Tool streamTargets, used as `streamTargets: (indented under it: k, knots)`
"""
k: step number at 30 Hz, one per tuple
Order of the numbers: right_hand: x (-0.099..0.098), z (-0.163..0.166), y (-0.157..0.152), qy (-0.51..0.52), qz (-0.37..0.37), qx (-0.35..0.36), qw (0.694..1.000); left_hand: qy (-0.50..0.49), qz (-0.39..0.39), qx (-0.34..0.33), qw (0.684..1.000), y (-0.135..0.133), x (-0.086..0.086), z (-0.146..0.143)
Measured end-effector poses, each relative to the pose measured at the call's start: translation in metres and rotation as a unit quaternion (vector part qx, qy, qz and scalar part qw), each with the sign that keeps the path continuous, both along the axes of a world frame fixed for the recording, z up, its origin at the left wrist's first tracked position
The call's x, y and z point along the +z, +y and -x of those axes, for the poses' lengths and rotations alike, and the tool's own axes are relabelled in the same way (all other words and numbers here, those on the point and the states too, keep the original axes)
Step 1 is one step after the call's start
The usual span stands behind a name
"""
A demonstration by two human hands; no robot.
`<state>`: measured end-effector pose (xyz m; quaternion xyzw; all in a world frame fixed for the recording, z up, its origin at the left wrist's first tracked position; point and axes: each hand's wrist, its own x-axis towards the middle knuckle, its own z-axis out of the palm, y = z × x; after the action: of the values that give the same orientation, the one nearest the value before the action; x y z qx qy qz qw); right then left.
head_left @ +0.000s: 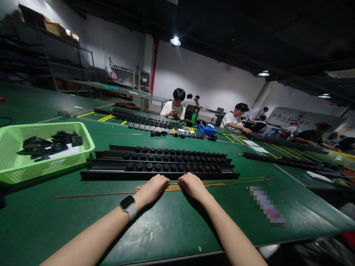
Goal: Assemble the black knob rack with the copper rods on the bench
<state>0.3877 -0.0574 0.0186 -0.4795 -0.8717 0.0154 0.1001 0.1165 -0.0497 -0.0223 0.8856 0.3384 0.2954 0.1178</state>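
My left hand (152,189), with a smartwatch on the wrist, and my right hand (192,184) lie side by side on the green table (172,229). Both have their fingers curled down over a bundle of thin brass rods (222,181) that runs left to right. One longer rod (91,194) sticks out to the left. Just beyond the hands lie long black socket strips (161,166) with rows of round black inserts.
A green plastic basket (83,155) with black parts stands at the left. More black strips (155,123) and a blue bin (207,130) lie farther back. Other people sit at the far side and right. A blurred strip (267,207) lies at the right.
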Motion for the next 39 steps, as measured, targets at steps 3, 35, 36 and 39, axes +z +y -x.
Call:
streamTargets:
  k: [3, 35, 36, 39]
  knots:
    - [-0.001, 0.001, 0.0, -0.014, -0.008, 0.009, 1.0, 0.016, -0.012, 0.004, 1.0, -0.001, 0.0, 0.0]
    - [0.011, 0.034, 0.04, 0.167, -0.185, 0.041, 0.968, 0.043, -0.239, 0.216, 0.946, 0.018, 0.055, 0.032]
    - [0.012, 0.04, 0.045, 0.165, -0.187, 0.033, 0.968, 0.05, -0.237, 0.222, 0.944, 0.02, 0.054, 0.033]
    - [0.009, 0.052, 0.057, 0.164, -0.174, 0.021, 0.971, 0.072, -0.222, 0.232, 0.944, 0.022, 0.046, 0.035]
